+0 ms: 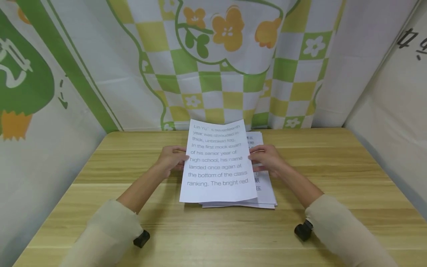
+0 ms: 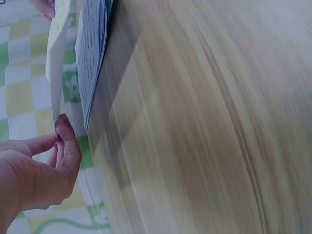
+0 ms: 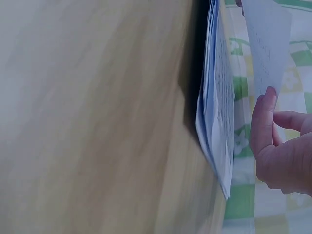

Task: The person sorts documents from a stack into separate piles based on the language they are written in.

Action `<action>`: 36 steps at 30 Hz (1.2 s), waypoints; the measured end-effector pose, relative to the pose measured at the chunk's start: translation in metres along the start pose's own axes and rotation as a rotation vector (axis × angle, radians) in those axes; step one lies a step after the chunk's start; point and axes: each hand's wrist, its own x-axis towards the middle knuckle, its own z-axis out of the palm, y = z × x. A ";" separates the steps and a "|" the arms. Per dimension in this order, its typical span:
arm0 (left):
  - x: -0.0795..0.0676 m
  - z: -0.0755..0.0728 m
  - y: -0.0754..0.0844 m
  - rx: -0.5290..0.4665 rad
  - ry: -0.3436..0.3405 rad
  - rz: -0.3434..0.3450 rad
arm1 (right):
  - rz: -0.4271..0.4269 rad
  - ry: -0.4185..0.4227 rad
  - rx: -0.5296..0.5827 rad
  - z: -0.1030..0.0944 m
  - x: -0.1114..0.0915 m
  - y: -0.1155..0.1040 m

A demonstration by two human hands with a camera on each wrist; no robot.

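Observation:
A sheet of paper printed with large English text is held up above a stack of printed sheets. My left hand pinches its left edge between thumb and fingers, and my right hand pinches the right edge. In the left wrist view, the left hand grips the edge of the sheet, which stands apart from the stack. The right wrist view has the right hand holding the sheet clear of the layered stack. Most of the stack is hidden behind the sheet in the head view.
The wooden table extends around the papers. Behind it hangs a checkered curtain with flowers. White printed fabric panels stand at both sides. Black devices are strapped at both wrists.

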 end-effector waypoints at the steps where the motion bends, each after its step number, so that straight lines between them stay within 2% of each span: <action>1: -0.001 -0.004 0.000 0.006 0.003 -0.001 | -0.001 -0.008 0.005 0.003 0.001 -0.001; 8: -0.010 -0.032 -0.002 0.026 0.021 -0.012 | 0.001 -0.056 0.059 0.029 0.008 -0.006; 13: -0.015 -0.055 -0.004 0.055 0.027 -0.006 | 0.007 -0.052 0.076 0.052 0.014 -0.008; 21: -0.018 -0.090 -0.015 0.082 0.070 -0.022 | -0.007 -0.086 0.071 0.087 0.022 -0.007; 28: -0.021 -0.107 -0.024 0.100 0.079 -0.024 | 0.028 -0.094 0.054 0.110 0.025 -0.008; 36: -0.023 -0.121 -0.032 0.058 0.104 -0.041 | 0.033 -0.112 0.052 0.124 0.028 -0.013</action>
